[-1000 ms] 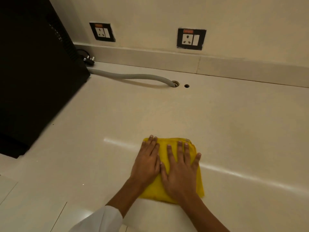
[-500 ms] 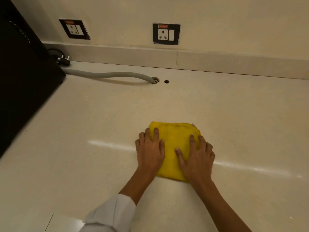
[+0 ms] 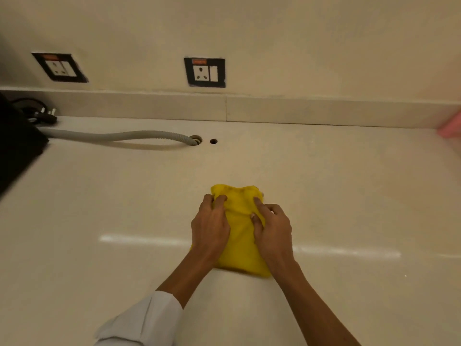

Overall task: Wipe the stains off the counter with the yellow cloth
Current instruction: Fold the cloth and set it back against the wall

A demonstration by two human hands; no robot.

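Note:
A folded yellow cloth (image 3: 239, 233) lies on the cream counter (image 3: 112, 208) near the middle. My left hand (image 3: 210, 227) presses on its left side, fingers curled into the fabric. My right hand (image 3: 273, 231) presses on its right side, fingers bent and bunching the cloth's far edge. The cloth's middle strip and near edge show between and below the hands. I see no clear stains on the counter around it.
A grey corrugated hose (image 3: 117, 136) runs along the back into a counter hole (image 3: 196, 140), with a smaller hole (image 3: 213, 141) beside it. A black appliance (image 3: 17, 151) and a plug (image 3: 41, 116) sit at the left. Two wall sockets (image 3: 205, 72) (image 3: 59, 67) are above. Something pink (image 3: 451, 127) shows far right.
Both hands have pushed the cloth away from me toward the back wall, and the fingers went from flat to curled, bunching the cloth's far edge.

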